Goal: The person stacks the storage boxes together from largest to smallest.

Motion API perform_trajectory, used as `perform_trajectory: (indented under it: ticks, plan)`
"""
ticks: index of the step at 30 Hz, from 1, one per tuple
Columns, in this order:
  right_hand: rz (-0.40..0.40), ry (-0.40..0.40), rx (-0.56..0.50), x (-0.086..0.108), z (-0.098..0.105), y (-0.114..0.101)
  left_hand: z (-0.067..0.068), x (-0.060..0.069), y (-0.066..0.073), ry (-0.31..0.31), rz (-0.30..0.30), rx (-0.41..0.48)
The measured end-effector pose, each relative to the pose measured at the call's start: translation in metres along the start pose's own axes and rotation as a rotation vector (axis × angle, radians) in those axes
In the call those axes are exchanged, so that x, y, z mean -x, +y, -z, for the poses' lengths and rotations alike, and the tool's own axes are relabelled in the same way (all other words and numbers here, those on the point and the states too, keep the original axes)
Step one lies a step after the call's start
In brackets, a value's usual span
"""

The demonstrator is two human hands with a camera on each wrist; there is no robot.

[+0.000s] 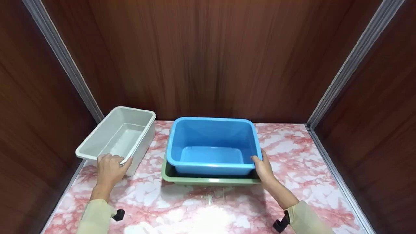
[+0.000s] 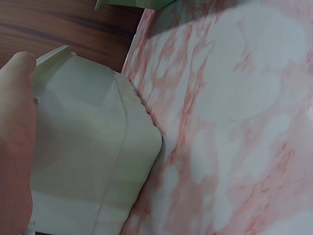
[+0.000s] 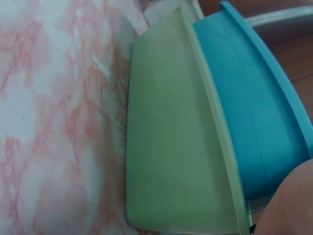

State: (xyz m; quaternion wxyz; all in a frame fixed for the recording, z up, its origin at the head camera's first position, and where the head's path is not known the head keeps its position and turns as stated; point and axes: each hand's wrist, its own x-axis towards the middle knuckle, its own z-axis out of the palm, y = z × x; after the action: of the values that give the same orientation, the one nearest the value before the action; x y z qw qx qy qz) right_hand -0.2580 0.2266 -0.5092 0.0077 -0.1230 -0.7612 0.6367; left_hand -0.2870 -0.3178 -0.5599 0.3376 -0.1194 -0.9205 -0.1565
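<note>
A light grey plastic bin (image 1: pixel 145 143) stands at the left, turned at an angle. My left hand (image 1: pixel 110 169) grips its near rim close to the right corner, fingers over the edge; the left wrist view shows the bin's outer wall (image 2: pixel 78 147) beside the hand. In the middle, a blue plastic bin (image 1: pixel 214 170) sits inside a green bin (image 1: pixel 211 181), its rim standing above the green one. My right hand (image 1: pixel 265 167) holds the blue bin's right rim near the front corner, thumb on top. Most of the green bin is hidden by the blue one.
The bins stand on a red-and-white marbled tabletop (image 1: pixel 292 156). Dark wood-grain panels (image 1: pixel 208 65) rise at the back and both sides, joined by grey metal corner posts (image 1: pixel 351 61). Bright glare lies on the table's front.
</note>
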Motion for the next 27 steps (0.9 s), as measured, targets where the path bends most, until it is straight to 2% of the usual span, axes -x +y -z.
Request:
perform_trajectory:
  ticks: [12,17,23,27]
  plan:
    - [0.005,0.048,0.000,-0.001,-0.002,0.000,-0.003,0.001,0.013,-0.008,0.087,-0.015]
    - [0.011,0.074,-0.010,0.000,-0.003,0.003,-0.005,-0.001,0.015,0.018,0.106,-0.009]
    - [0.002,0.087,-0.008,0.001,-0.006,0.007,-0.008,0.005,0.017,0.070,0.133,-0.022]
    - [0.009,0.088,-0.018,0.001,-0.005,0.006,-0.009,0.004,0.021,0.102,0.131,-0.013]
